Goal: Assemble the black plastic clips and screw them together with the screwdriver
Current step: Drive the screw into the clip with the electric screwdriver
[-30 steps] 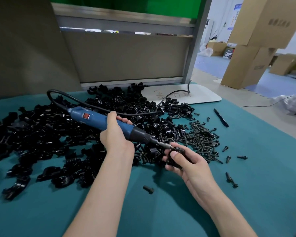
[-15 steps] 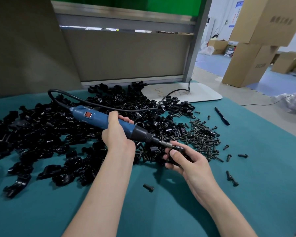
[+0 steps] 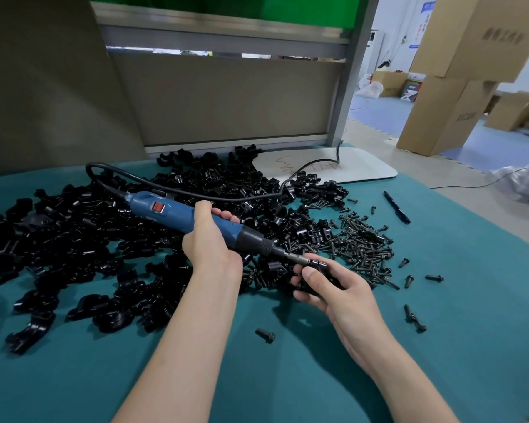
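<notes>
Centre: blue corded screwdriver (image 3: 171,212), smooth plastic barrel, wrapped fully by fingers of left hand (image 3: 208,248), slanted down-right to seat its metal bit in the clip (image 3: 319,265). Right of centre: that black clip pinched between thumb and curled fingers of right hand (image 3: 342,288), likely braced against twisting. Frame left: glossy curved spare clips (image 3: 74,239); frame right: small dark screws (image 3: 364,245), on teal cloth (image 3: 471,346).

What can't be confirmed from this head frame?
- Head view: held clip mostly covered by the right hand; screw seating unclear.
- Head view: bit tip of the screwdriver hidden against the clip.
- Head view: carton lettering blurred, unreadable.
- Head view: clip pile cut off by left edge.
</notes>
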`<act>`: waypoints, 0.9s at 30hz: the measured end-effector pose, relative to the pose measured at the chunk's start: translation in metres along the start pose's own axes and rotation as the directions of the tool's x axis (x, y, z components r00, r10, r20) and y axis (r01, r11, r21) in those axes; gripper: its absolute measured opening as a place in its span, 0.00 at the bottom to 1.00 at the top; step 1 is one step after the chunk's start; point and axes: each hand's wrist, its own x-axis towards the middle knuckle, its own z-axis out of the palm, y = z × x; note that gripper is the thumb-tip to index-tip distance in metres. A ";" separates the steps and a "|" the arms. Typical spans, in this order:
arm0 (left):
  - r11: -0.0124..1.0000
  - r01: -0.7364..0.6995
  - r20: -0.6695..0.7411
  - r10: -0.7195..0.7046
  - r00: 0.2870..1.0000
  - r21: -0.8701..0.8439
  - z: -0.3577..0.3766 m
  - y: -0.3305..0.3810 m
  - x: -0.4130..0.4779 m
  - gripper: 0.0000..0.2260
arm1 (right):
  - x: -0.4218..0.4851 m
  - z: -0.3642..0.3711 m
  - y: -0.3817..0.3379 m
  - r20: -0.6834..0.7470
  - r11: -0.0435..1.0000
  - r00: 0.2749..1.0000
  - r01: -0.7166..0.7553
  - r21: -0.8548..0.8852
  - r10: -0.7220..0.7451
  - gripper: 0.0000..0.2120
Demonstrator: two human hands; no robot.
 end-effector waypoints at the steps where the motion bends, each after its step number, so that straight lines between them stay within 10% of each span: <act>1: 1.000 -0.002 0.000 0.002 1.000 0.002 0.000 0.000 0.000 0.07 | 0.000 0.000 0.000 0.000 1.000 1.000 0.001 -0.003 -0.001 0.16; 27: 0.981 0.161 -0.088 -0.171 0.981 -0.105 -0.007 0.031 0.021 0.09 | -0.020 0.001 -0.004 0.066 0.782 0.920 0.366 -0.504 -0.387 0.13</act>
